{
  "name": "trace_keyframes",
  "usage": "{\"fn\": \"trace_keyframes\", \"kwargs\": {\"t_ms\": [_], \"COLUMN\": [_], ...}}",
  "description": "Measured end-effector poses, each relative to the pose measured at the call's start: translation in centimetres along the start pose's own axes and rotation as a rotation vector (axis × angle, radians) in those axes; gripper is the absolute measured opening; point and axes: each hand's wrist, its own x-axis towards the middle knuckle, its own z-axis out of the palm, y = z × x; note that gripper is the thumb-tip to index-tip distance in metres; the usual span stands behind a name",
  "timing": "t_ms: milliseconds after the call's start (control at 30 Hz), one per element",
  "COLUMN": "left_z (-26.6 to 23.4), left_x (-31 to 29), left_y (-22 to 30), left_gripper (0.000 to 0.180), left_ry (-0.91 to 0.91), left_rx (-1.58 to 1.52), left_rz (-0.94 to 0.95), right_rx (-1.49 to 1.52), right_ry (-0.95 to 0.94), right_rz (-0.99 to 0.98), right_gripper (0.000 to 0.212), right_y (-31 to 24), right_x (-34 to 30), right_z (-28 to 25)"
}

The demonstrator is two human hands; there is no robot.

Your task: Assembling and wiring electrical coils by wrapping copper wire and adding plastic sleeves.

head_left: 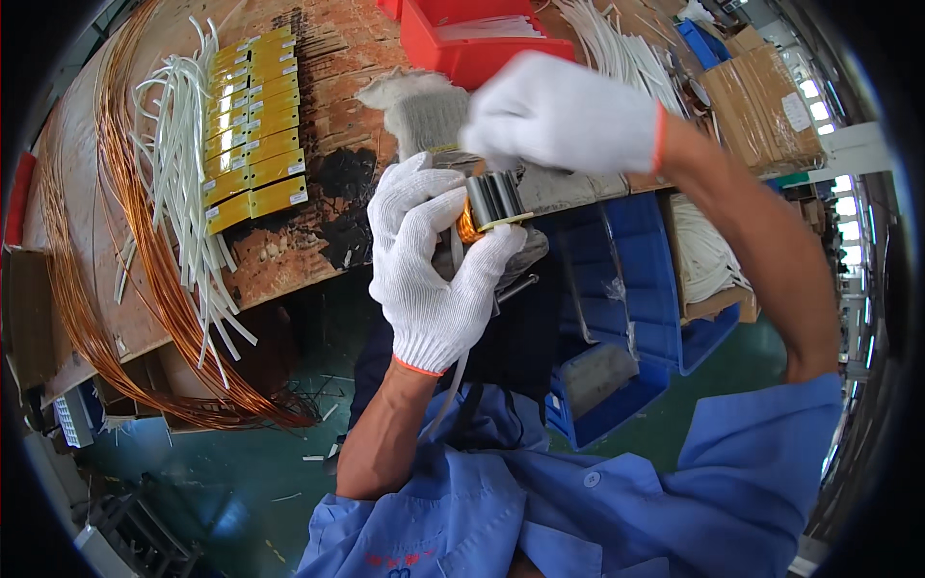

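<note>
My left hand (424,260), in a white knit glove, is closed around a wound stator core (495,197) near the table's front edge. The core has dark grey ridges, a pale yellowish end plate and copper winding (469,223) on its left side. A narrow white strip (459,376) hangs below that hand. Just above the core is my right hand (564,116), gloved too and blurred by motion. Its fingers look curled together, and anything in them is too blurred to make out. A grey fibrous pad (424,114) lies behind both hands.
On the worn table (337,72), yellow rectangular pieces (252,130) lie in rows beside white tubes (178,144) and copper wire bundles (130,193). A red bin (443,48) stands at the back. Blue crates (626,279) and a cardboard box (766,106) are at right.
</note>
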Motion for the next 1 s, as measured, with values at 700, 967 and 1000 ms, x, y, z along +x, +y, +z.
{"fn": "trace_keyframes", "kwargs": {"t_ms": [700,967,1000], "left_z": [-0.2,0.3,0.3], "left_x": [0.2,0.7,0.6], "left_y": [1.0,0.9,1.0], "left_gripper": [0.04,0.046,0.046], "left_ry": [-0.062,-0.054,-0.057], "left_rx": [0.058,0.039,0.025], "left_rz": [-0.042,-0.031,-0.056], "right_rx": [-0.068,-0.012,-0.076], "right_ry": [-0.105,0.343,0.334], "right_rz": [-0.144,-0.278,-0.284], "right_gripper": [0.027,0.027,0.024], "right_y": [-0.1,2.4,2.0], "right_x": [2.3,-3.3,-2.6], "right_z": [-0.2,3.2,2.9]}}
